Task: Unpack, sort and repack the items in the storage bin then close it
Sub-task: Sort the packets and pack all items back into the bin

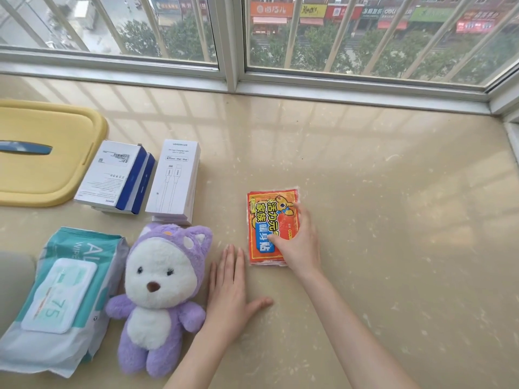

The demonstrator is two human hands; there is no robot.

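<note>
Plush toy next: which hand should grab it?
Left. The left hand lies flat and free right beside the plush toy; the right hand is farther off, gripping the red packets.

- One yellow bin lid (42,153)
- One pack of wet wipes (59,299)
- One purple plush toy (160,293)
- At least two blue-and-white boxes (112,175), stacked
- At least two white cable boxes (174,181), stacked
- A stack of heat-patch packets (266,214), number unclear
</note>
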